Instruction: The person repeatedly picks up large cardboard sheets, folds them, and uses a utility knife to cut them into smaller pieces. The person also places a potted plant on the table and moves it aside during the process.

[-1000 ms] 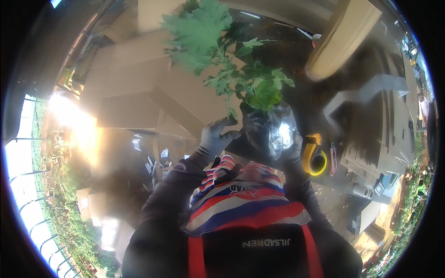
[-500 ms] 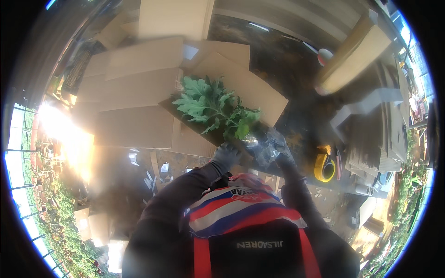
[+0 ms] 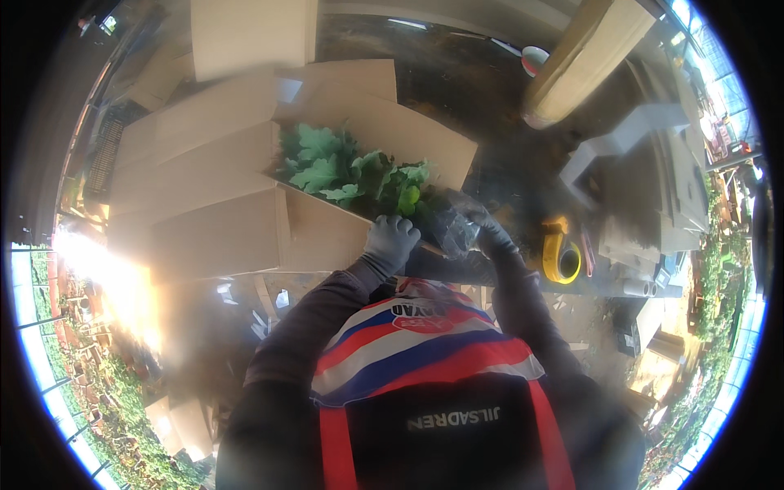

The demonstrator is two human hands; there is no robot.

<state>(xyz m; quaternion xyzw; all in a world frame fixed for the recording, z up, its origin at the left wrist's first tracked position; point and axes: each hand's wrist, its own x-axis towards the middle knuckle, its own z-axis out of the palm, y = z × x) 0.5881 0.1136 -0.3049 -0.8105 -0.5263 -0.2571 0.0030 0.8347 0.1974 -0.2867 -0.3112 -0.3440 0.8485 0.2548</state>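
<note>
A leafy green plant (image 3: 331,170) lies on its side within an open brown cardboard box (image 3: 322,237). Clear plastic wraps its dark base (image 3: 451,232), which sticks out of the box's right end. My left hand (image 3: 392,241), in a grey glove, is closed with its fingers hooked over the box's near side. To its right, my gloved right hand (image 3: 487,232) grips the plastic-wrapped base from the far right; some of its fingers are hidden. The leaves are partly covered by the near box side.
On the dark table sit a yellow tape dispenser (image 3: 561,251) and a slim red tool (image 3: 587,240). Stacked cardboard (image 3: 674,175) stands at the right, and a tall cardboard piece (image 3: 588,61) stands far right. Flat cardboard sheets (image 3: 192,184) cover the left side.
The box's near side has come up in front of the leaves, with my left hand now over its edge. The plant lies lower in the box. The whole view has shifted.
</note>
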